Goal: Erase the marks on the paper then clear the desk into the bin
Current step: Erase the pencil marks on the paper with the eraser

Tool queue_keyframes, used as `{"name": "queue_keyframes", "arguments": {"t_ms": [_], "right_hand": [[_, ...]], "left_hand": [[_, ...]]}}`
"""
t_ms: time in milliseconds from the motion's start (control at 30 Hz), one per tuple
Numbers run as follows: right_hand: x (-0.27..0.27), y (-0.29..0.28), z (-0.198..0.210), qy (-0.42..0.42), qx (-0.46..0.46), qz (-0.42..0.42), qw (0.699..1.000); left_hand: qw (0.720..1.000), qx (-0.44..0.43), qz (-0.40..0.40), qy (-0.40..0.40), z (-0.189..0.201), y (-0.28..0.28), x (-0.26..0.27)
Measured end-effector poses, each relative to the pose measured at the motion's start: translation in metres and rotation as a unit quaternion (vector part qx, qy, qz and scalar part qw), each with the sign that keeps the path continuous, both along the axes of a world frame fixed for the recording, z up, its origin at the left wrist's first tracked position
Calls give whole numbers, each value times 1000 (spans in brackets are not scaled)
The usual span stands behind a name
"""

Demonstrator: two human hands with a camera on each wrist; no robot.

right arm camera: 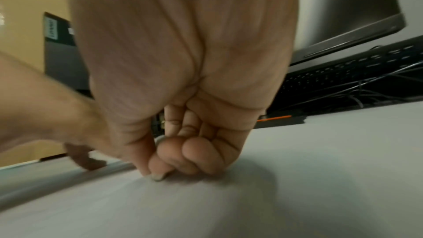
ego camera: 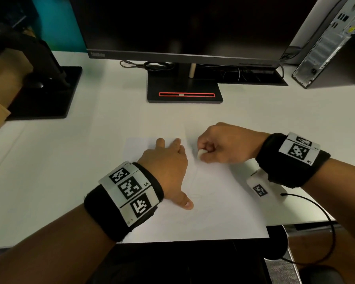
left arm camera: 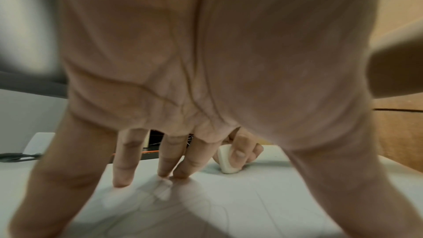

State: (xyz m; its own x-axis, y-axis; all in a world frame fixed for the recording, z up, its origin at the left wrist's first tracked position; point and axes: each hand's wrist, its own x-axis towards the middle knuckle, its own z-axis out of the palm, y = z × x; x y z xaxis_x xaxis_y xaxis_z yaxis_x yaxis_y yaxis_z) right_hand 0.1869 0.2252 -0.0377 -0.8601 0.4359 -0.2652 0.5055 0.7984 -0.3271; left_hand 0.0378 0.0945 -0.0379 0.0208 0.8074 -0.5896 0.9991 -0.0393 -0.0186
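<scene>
My left fingers (left arm camera: 122, 160) spread flat, pressing paper (ego camera: 213, 201); right hand (ego camera: 223, 146) pinching white eraser (ego camera: 201, 153); wristbands read L4, R1; monitor (ego camera: 182, 27) logo blurred.

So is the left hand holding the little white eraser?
No, the left hand presses flat on the white sheet of paper, while the right hand pinches the small white eraser.

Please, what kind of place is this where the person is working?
Most likely an office desk or computer workstation. A monitor stands on the white desk, a desktop computer tower stands at the right, and a keyboard lies under the monitor.
</scene>
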Motion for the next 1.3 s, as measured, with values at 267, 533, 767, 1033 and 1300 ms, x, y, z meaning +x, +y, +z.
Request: {"name": "queue_keyframes", "arguments": {"t_ms": [267, 533, 767, 1033, 1300], "right_hand": [[11, -5, 0, -11, -11, 16, 1000], [25, -11, -1, -1, -27, 24, 999], [32, -23, -3, 21, -13, 33, 999], [28, -31, -5, 37, 24, 31, 999], [31, -19, -3, 44, 42, -6, 998]], "left_hand": [[1000, -3, 3, -2, 2, 0, 1], [1000, -6, 8, -5, 2, 0, 0], [1000, -10, 6, -2, 3, 0, 1], [1000, -11, 9, -5, 3, 0, 1], [1000, -10, 9, -4, 3, 1, 1]]}}
